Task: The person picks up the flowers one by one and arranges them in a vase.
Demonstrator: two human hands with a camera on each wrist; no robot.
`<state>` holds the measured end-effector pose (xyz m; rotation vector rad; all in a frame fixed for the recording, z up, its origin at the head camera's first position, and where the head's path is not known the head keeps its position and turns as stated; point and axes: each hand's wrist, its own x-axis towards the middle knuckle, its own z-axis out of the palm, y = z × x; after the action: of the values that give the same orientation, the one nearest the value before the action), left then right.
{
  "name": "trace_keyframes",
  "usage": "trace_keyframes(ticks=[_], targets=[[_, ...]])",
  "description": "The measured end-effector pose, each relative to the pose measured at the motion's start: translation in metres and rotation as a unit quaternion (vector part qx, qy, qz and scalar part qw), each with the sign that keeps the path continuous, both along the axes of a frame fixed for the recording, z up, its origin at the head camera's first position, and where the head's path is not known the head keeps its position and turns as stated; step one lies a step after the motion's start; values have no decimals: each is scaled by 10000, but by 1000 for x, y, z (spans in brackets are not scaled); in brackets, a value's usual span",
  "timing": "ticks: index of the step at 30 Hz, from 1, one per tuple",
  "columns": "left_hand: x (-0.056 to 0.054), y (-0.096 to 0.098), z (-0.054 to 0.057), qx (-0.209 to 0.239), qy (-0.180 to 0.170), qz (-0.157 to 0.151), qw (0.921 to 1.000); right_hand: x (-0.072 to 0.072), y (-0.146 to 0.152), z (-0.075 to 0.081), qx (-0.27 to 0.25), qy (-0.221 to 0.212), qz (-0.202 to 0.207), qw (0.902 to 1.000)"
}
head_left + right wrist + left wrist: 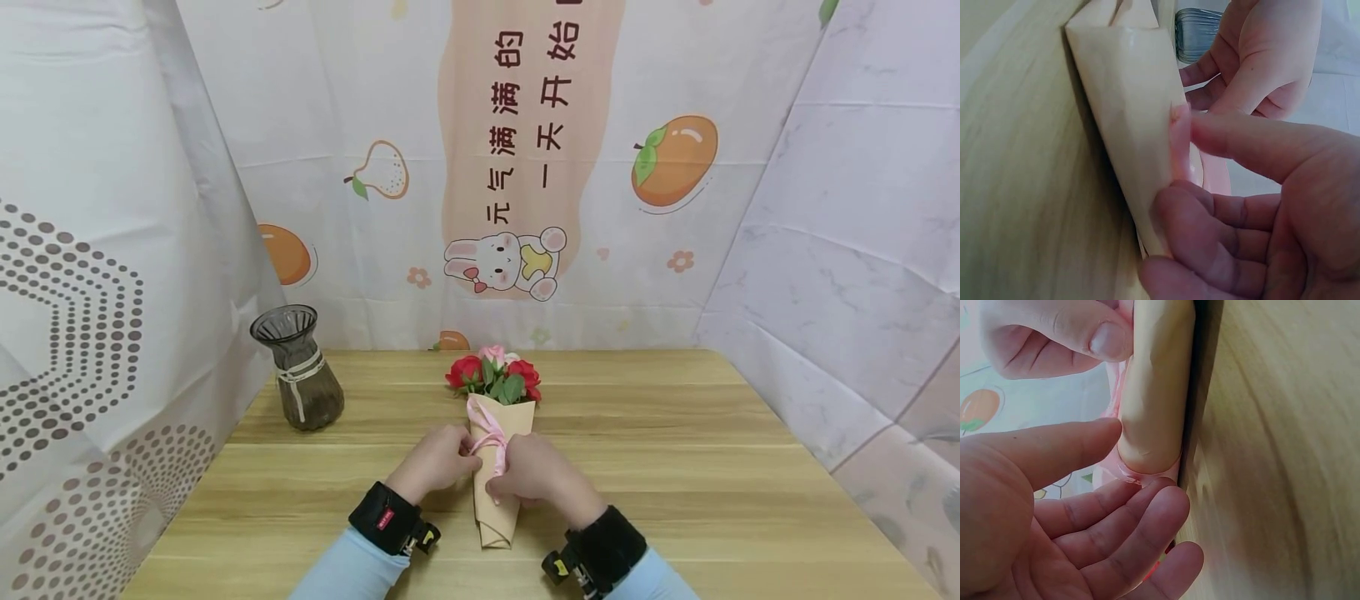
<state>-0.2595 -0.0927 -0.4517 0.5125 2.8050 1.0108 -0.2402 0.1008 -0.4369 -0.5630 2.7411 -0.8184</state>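
A bouquet lies on the table with its flowers, red and pink roses [495, 377], pointing away from me. Tan wrapping paper [491, 510] encloses the stems, and a pink ribbon [490, 435] is tied in a bow around its middle. My left hand [437, 458] holds the bouquet's left side, thumb at the paper edge and fingers curved by the ribbon band. From the right, my right hand [542, 469] pinches a ribbon tail against the paper. In the right wrist view its thumb presses the pink ribbon [1180, 140], fingers bent along the wrapping.
A dark ribbed glass vase [311, 387] with a cord around its neck stands at the table's back left. The wooden table [675, 467] meets a printed cloth backdrop [360, 267] behind, with more cloth on both sides.
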Motion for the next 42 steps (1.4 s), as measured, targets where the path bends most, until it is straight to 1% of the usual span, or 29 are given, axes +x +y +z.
trace_keyframes(ticks=[4,8,10,16,22,29,32,35,39,42], targets=[[-1,2,-1,-51,81,33,9999,0,1,0,48,-19,25,10000],[-1,2,-3,-146,293,8,9995,1,1,-1,106,-67,25,9999],[-1,2,-3,-160,345,1,9993,2,1,-1,112,-109,24,9999],[-2,1,-2,-208,497,-11,9985,2,4,2,83,-60,120,9999],[0,-2,3,-132,531,-19,9985,1,10,7,1,-41,145,9999],[3,-1,11,-16,498,7,9988,-1,18,15,-148,81,-23,9999],[3,0,13,53,530,5,9986,-4,20,17,-132,289,-82,9995],[3,0,15,159,648,-16,9978,-6,22,19,-63,534,-126,9985],[3,0,17,235,959,-100,9951,-8,25,22,-69,781,-148,9968],[4,-1,17,235,1110,-140,9934,-9,26,23,-102,1020,-199,9945]])
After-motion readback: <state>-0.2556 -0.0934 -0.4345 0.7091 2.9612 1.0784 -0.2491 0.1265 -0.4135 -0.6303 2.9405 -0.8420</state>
